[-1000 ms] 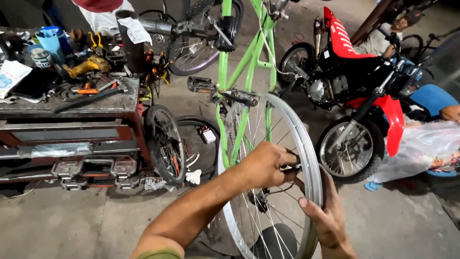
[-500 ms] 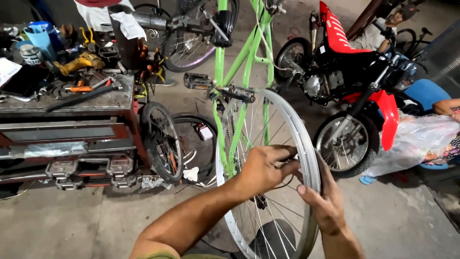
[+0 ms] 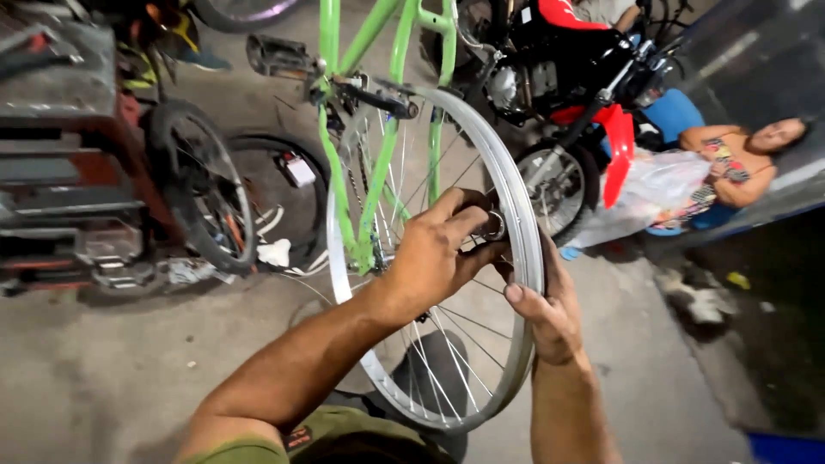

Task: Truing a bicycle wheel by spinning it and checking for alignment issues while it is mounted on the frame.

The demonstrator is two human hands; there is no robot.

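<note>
**Technician A:** While the head view is up, report the hands and the workpiece.

**Technician B:** The bare wheel rim (image 3: 524,215), silver and with no tyre, stands upright in front of the person, low in the frame above the concrete floor (image 3: 86,378). The right hand (image 3: 546,314) is clamped on the rim's near edge, thumb on the inner face. The left hand (image 3: 434,258) reaches through from the side. Its fingers are curled tight on a small metal part (image 3: 494,225) just inside the rim, where the spokes (image 3: 447,344) meet it. I cannot tell what kind of part it is.

**Technician A:** Surroundings?

**Technician B:** Behind the wheel is a green bicycle frame (image 3: 326,129) with its pedal (image 3: 275,56). To the left a black tyred wheel (image 3: 202,185) leans by a red tool cabinet (image 3: 60,172). To the right are a red motorcycle (image 3: 593,112) and a seated person (image 3: 730,163), well apart from the work.

**Technician A:** Step in hand?

**Technician B:** By my judgement, this is work at one spoke end on the rim, with the wheel braced by hand.

**Technician A:** Requirement for the next move?

**Technician B:** The right hand must hold the rim steady. The left must turn with the fingertips only, keeping clear of the neighbouring spokes.
</note>
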